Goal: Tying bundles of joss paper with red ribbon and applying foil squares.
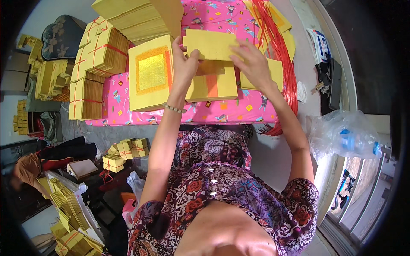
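A folded sheet of yellow paper [210, 44] is held up over the pink-covered table [117, 97]. My left hand [186, 64] grips its left end between thumb and fingers. At the right end, my right hand [253, 63] has its fingers stretched apart, slightly blurred, with the fingertips at the paper's edge. Below the folded sheet lies yellow paper with an orange band [222, 85], partly covered by it. To the left of my left hand rests a stack of yellow paper with a gold foil square [152, 72]. Another yellow piece [273, 74] lies under my right forearm.
A tall yellow paper stack [143, 21] stands at the back left, beside bundles tied with red string [104, 51]. Long red strings [285, 64] hang over the table's right edge. More bundles [126, 151] are on the floor at left. A clear plastic bag [341, 134] is at right.
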